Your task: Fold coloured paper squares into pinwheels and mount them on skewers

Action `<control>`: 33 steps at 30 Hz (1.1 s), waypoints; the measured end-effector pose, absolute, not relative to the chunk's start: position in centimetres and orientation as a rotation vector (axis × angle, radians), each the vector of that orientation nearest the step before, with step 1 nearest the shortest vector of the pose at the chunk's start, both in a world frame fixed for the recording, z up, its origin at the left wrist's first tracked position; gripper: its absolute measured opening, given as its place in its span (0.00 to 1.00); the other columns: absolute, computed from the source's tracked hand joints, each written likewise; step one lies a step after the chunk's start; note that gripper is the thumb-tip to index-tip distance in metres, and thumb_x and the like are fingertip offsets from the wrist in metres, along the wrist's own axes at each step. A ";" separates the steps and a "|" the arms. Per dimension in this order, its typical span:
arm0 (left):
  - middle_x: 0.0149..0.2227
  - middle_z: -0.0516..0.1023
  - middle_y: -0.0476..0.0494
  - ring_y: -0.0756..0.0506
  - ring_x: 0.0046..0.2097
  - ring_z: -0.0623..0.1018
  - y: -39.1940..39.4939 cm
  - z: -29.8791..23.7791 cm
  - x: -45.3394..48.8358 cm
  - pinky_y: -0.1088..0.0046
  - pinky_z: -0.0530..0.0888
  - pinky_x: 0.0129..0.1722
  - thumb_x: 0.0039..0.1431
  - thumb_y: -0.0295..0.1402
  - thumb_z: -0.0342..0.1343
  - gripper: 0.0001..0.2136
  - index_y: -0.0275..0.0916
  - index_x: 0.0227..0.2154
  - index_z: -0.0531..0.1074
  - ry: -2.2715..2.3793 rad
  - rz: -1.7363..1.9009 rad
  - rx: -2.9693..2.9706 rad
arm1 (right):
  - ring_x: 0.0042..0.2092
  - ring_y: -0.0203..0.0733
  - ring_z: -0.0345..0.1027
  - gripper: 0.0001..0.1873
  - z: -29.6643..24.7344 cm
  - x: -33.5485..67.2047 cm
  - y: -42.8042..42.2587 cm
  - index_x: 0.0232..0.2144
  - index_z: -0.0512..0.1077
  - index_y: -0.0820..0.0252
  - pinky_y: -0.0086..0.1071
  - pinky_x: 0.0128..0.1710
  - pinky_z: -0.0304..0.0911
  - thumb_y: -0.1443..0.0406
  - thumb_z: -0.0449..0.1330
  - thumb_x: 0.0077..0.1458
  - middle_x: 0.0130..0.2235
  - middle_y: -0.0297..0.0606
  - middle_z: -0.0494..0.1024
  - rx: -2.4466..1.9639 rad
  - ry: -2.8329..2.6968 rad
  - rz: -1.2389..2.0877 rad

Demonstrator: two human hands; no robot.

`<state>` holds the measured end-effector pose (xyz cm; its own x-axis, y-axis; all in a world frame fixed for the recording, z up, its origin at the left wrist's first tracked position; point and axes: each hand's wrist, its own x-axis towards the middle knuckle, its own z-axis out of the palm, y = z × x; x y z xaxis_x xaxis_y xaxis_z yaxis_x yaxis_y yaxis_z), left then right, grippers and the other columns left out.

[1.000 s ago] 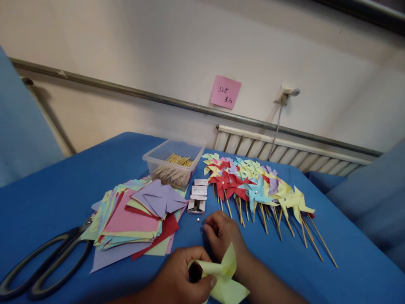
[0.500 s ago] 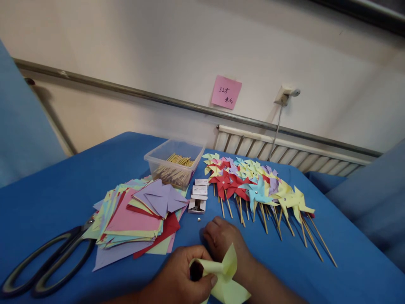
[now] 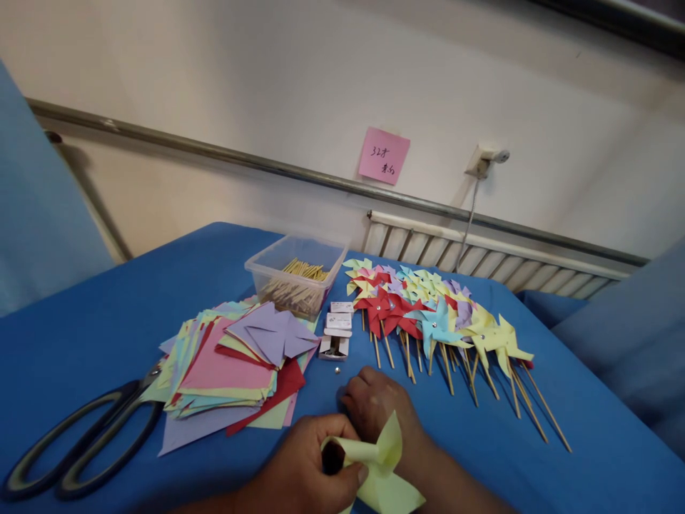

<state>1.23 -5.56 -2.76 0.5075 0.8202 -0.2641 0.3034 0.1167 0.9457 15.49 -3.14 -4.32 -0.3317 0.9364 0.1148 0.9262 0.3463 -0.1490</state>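
Observation:
Between the thumb and fingers of my left hand (image 3: 318,467) is a pale yellow paper pinwheel (image 3: 388,482), its corners folded in toward the middle. My right hand (image 3: 377,403) rests on the table just beyond it, fingers curled; whatever they hold, if anything, is hidden. The pinwheel covers part of my right wrist. A small silver pushpin (image 3: 337,370) lies beyond my right fingers. Farther back stands an opened small box of pins (image 3: 334,348), with more little white boxes (image 3: 339,320) behind it.
A pile of coloured paper squares (image 3: 225,364) lies left, beside large scissors (image 3: 80,442). Behind is a clear plastic tub (image 3: 262,275) of sticks. Finished pinwheels (image 3: 436,325) on sticks spread over the right side of the blue table (image 3: 535,471). A radiator (image 3: 428,250) lines the wall.
Almost nothing differs. Both hands and the yellow pinwheel keep their places; the whole view has shifted very slightly.

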 end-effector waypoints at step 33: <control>0.20 0.71 0.53 0.48 0.25 0.70 -2.8 -0.6 0.1 0.74 0.64 0.26 0.41 0.40 0.62 0.11 0.37 0.22 0.70 1.288 0.862 1.194 | 0.31 0.41 0.68 0.06 -3.8 15.6 -3.4 0.27 0.71 0.61 0.30 0.30 0.57 0.72 0.55 0.52 0.29 0.39 0.74 -1.733 -2.201 0.141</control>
